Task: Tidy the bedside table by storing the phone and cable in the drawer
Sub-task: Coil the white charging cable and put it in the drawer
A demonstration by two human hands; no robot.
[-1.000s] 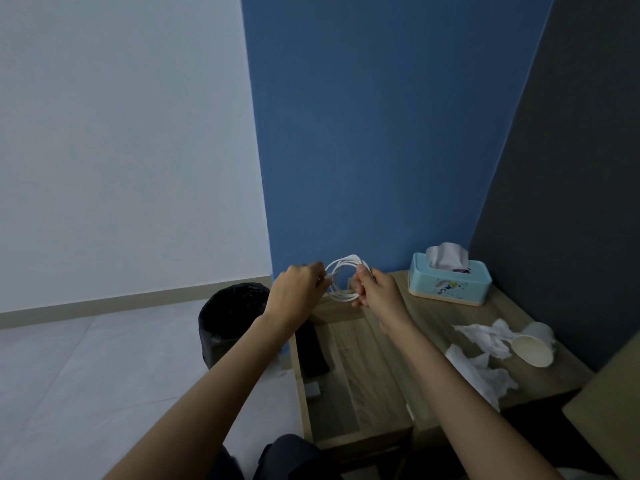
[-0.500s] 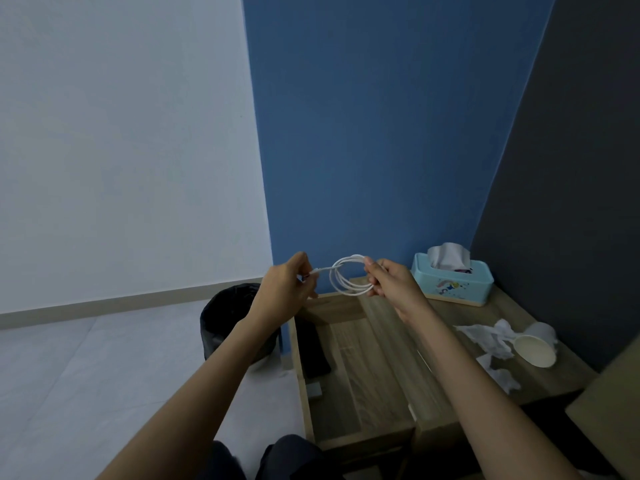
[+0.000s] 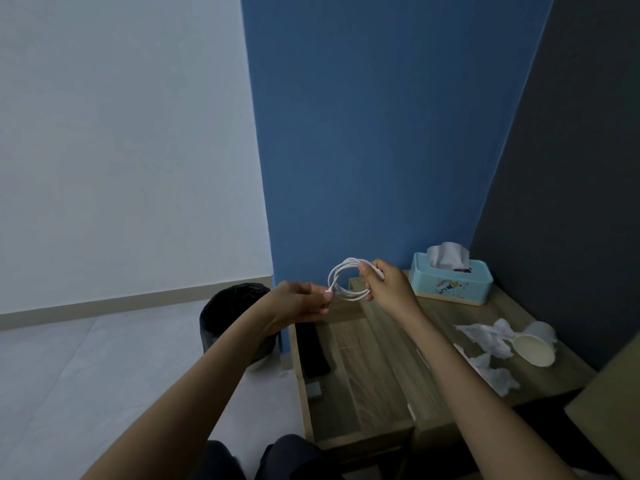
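White cable (image 3: 347, 280), coiled into a few loops, is up in the air btwn my 2 hands, above the back-left corner of the bedside table (image 3: 446, 344). My right hand (image 3: 389, 285) is closed round the coil's right side, thumb & fingers pinching the loops together so the ring hangs out to its left. My left hand (image 3: 300, 303) is just left of & a bit lower than the right one, fingers curled, thumb & forefinger nipped on 1 cable end w/ its plug; the rest of that hand is loosely closed.

Below my left hand the drawer (image 3: 349, 382) stands pulled out toward me, wood-grain bottom showing. Phone (image 3: 311, 348), dark & flat, lies in the drawer along its left wall, right under my left wrist. A small grey item (image 3: 314, 390) sits nearer me than the phone, same wall; can't tell what it is.

Right of my right hand, on the tabletop at the back, a pale blue tissue box (image 3: 450, 284) w/ a tissue poking up. Further right & nearer me: crumpled tissues (image 3: 488, 337) and a paper cup (image 3: 535, 346) tipped on its side, touching the tissues. Left of my left hand, on the floor beside the table, a black bin (image 3: 235, 313).
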